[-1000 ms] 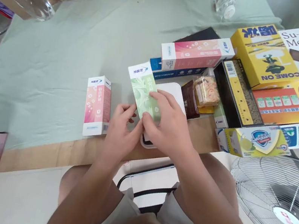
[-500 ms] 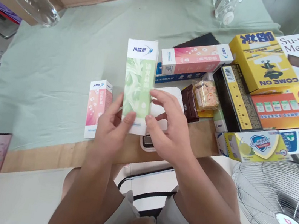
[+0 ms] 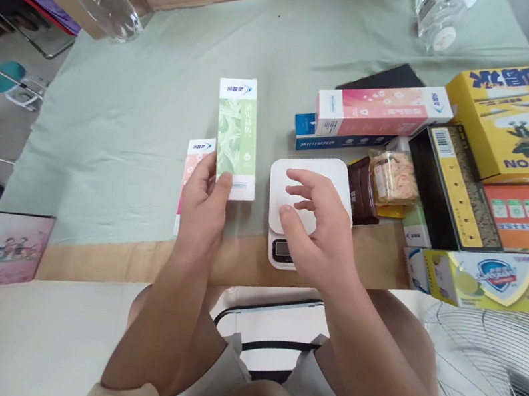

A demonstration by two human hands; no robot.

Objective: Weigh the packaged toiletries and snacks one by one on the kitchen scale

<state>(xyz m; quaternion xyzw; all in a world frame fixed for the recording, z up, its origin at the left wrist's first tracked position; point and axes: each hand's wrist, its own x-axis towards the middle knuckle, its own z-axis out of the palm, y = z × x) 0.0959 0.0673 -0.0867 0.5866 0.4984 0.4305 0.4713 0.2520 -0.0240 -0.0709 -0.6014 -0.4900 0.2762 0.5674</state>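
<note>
My left hand (image 3: 205, 205) grips the lower end of a green-and-white toothpaste box (image 3: 234, 139), thumb on top, held over the cloth. Partly hidden behind that hand and box is a pink-and-white toothpaste box (image 3: 197, 151) on the table. My right hand (image 3: 318, 227) has its fingers apart and holds nothing. It hovers above a white kitchen scale (image 3: 280, 180), whose dark display (image 3: 281, 249) shows at the near edge.
To the right lie another pink box (image 3: 380, 111) on a blue box (image 3: 304, 140), wrapped snacks (image 3: 394, 178), a yellow box (image 3: 515, 125) and a soap box (image 3: 494, 280). A water bottle (image 3: 437, 17) lies at the back. A fan (image 3: 494, 371) stands at the lower right.
My right hand has come off the green toothpaste box and now hovers over the scale. My left hand has carried the box left, toward the pink one. The view has shifted left.
</note>
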